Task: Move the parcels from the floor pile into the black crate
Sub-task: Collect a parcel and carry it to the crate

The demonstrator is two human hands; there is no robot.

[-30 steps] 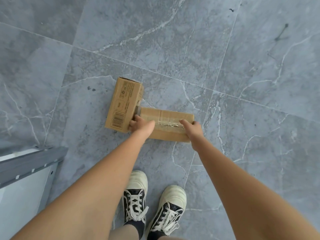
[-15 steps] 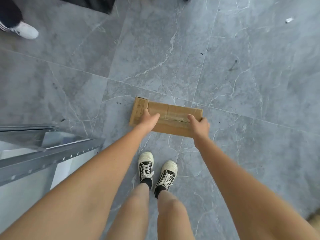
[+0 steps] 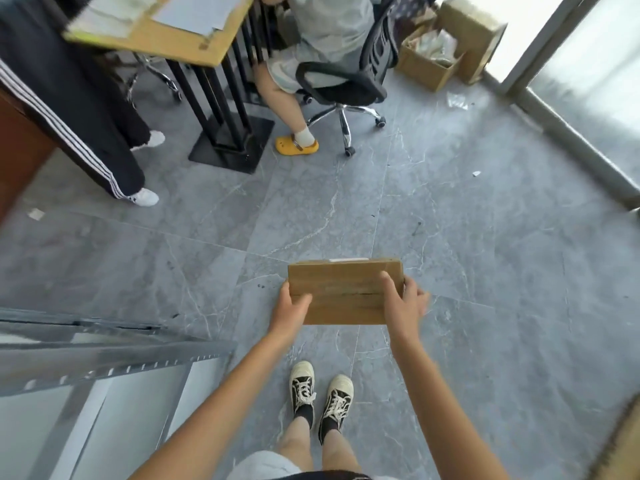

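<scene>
A flat cardboard parcel [image 3: 346, 292] was carried level above the grey floor [image 3: 485, 271], ahead of the carrier's sneakers [image 3: 322, 393]. The left hand [image 3: 290, 310] and right hand [image 3: 403, 304] clasped opposite ends, likely for balance. No black crate was visible.

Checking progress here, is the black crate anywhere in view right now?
No, only the cardboard parcel held between the left hand and right hand shows; no black crate appears.
</scene>
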